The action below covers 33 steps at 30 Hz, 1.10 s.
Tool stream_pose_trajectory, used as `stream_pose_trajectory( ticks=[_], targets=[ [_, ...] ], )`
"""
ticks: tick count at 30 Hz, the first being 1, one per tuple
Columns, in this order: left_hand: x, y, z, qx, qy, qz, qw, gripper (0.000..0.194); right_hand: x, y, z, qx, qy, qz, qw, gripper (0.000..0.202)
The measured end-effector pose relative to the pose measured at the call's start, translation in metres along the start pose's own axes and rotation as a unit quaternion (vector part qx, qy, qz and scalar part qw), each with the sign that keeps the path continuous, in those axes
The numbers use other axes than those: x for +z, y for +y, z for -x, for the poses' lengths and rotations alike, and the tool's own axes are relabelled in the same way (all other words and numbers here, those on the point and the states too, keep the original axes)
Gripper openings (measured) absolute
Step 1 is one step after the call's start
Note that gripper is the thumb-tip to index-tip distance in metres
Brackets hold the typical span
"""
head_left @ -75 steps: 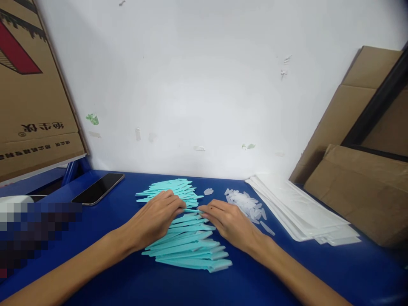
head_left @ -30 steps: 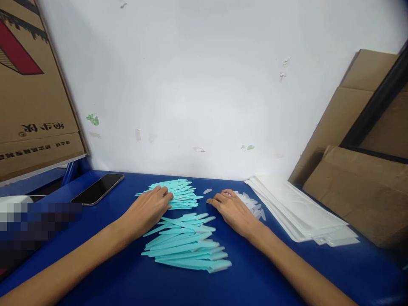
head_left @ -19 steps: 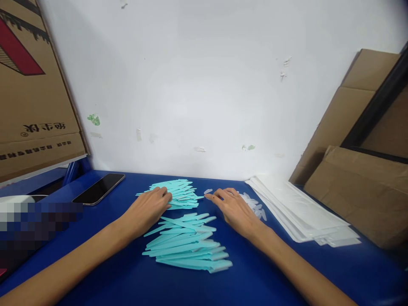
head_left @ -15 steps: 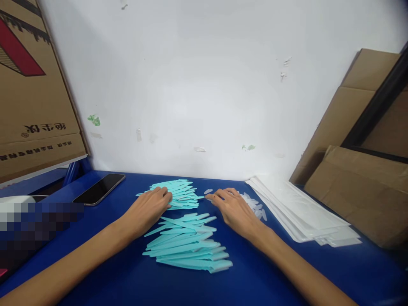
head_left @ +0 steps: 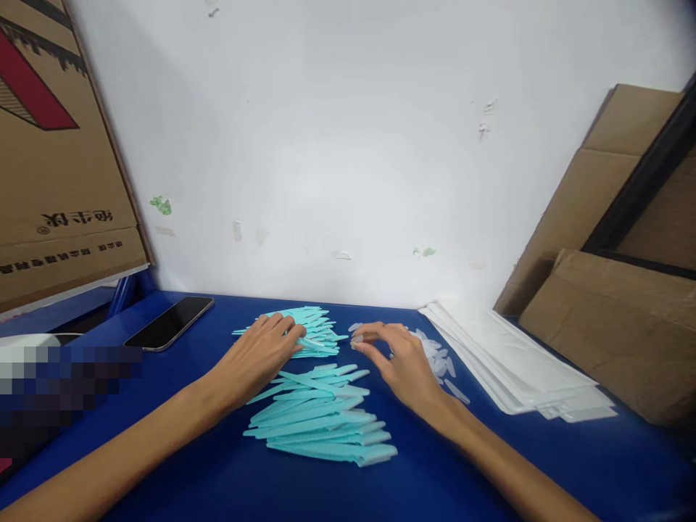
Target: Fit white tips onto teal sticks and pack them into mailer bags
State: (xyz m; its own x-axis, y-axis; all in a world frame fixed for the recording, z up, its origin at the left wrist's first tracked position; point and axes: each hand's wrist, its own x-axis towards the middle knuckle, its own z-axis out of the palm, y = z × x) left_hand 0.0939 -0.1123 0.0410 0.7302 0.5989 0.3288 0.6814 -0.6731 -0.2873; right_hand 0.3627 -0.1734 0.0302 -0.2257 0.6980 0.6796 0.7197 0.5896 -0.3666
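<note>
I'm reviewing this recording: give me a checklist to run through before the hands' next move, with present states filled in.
1. Left hand at the far turquoise pile: ok.
2. Left hand's hold on a single stick: cannot tell, the pile lies behind its fingertips.
3. Right hand pinching just one translucent piece: cannot tell, too small at the fingertips.
4. Near turquoise pile neatly aligned: not ok, one stick lies across others.
5. Phone clear of both hands: ok, off beyond the left forearm.
</note>
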Motion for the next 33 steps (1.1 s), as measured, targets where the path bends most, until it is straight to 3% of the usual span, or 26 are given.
stream_pose_trajectory(
  ticks=[2, 5, 8, 12, 16, 25, 33],
  targets=[
    [0.000, 0.002, 0.000, 0.010, 0.012, 0.003, 1.000, 0.017, 0.001, -0.008, -0.002, 0.079, 0.017, -0.096, 0.992, 0.009],
    [-0.001, 0.006, 0.001, 0.026, 0.042, 0.027, 0.998, 0.022, 0.002, -0.016, -0.003, 0.189, 0.016, -0.256, 0.948, 0.020],
    [-0.001, 0.011, 0.004, 0.041, 0.084, 0.055, 0.994, 0.027, 0.004, -0.019, -0.003, 0.233, 0.011, -0.340, 0.911, 0.029],
    [-0.003, 0.017, 0.006, 0.047, 0.089, 0.073, 0.992, 0.033, 0.005, -0.020, -0.001, 0.238, -0.008, -0.392, 0.888, 0.031],
    [-0.004, 0.020, 0.008, 0.031, 0.108, 0.091, 0.989, 0.036, 0.006, -0.022, 0.000, 0.230, -0.035, -0.403, 0.885, 0.031],
    [-0.006, 0.023, 0.008, 0.030, 0.152, 0.220, 0.963, 0.029, 0.005, -0.022, 0.001, 0.223, -0.031, -0.418, 0.880, 0.031],
    [-0.007, 0.039, 0.014, -0.006, 0.114, 0.345, 0.931, 0.022, 0.008, -0.037, 0.006, 0.230, -0.072, -0.452, 0.859, 0.032]
  ],
)
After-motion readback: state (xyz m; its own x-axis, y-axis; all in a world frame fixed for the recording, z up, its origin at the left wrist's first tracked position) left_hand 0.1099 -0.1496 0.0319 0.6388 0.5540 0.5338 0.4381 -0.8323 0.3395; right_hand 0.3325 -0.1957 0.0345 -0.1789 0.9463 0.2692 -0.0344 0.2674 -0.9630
